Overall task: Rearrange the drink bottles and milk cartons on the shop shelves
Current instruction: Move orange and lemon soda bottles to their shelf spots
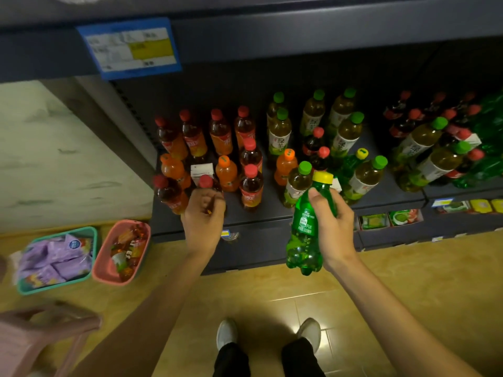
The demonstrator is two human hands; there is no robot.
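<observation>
Mid-sort: right hand point(333, 227) clamped a green bottle point(306, 229) at frame centre, left hand point(202, 216) gripped a red-capped bottle point(206, 183); next, likely shelving green among greens.

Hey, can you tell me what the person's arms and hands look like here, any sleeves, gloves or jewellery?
Both forearms are bare up to the frame's lower edge, with no sleeve showing. The left hand and right hand wear no gloves, and no rings, watch or bracelet show on the sides facing the camera. Nothing is marked on either arm.
</observation>
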